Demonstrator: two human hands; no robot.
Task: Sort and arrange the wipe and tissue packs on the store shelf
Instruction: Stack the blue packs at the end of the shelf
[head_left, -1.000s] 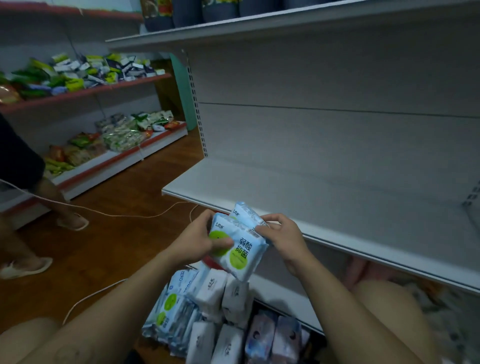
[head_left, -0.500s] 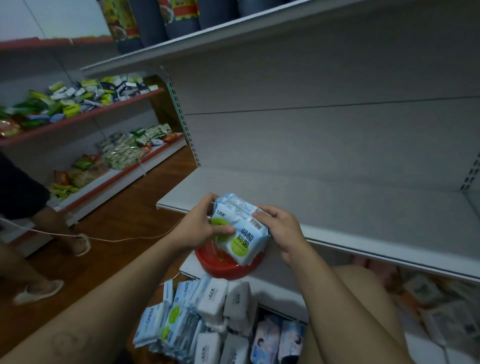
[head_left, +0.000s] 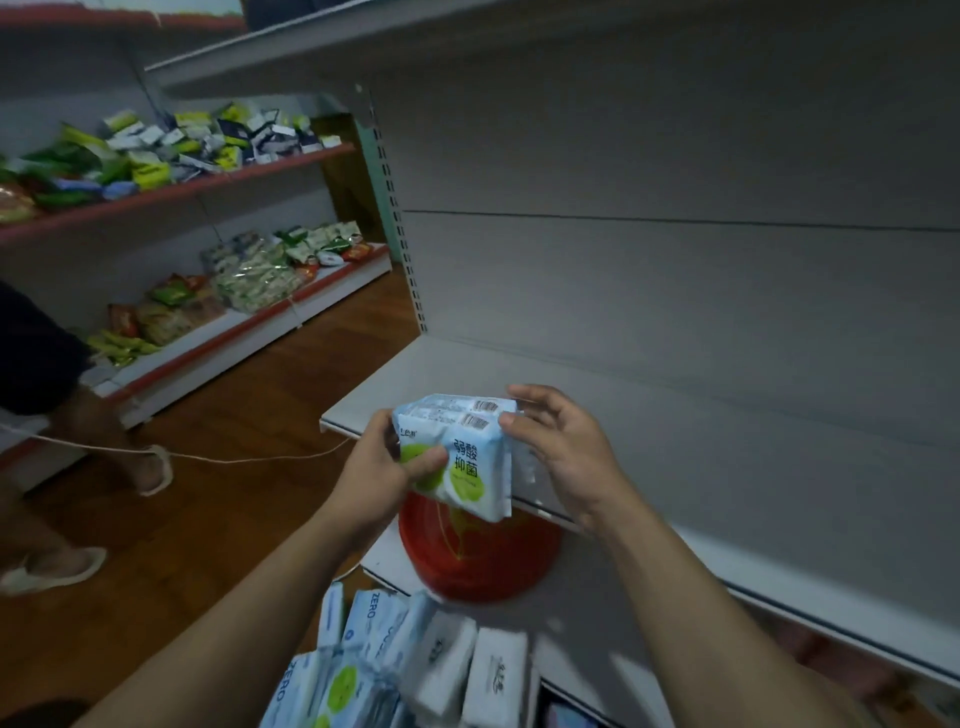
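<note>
Packs: wipe packs (head_left: 457, 457) hung over the shelf (head_left: 675, 441) lip, at its 9 o'clock end.
Left hand (head_left: 384, 467): gripped them.
Right hand (head_left: 561, 452): loose, touching their 3 o'clock edge.
Risk: the rear pack could slide out, as only one hand held.

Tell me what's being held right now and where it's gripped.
Stacked wipe packs: left hand grips their left edge, right hand fingertips touch the right edge.

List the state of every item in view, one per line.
wipe packs: stacked together, held at the front edge of the shelf.
left hand: grips the packs.
right hand: fingers straight, touching the packs' side.
red basin: sits beneath the shelf.
loose packs: bunched below, not yet shelved.
</note>
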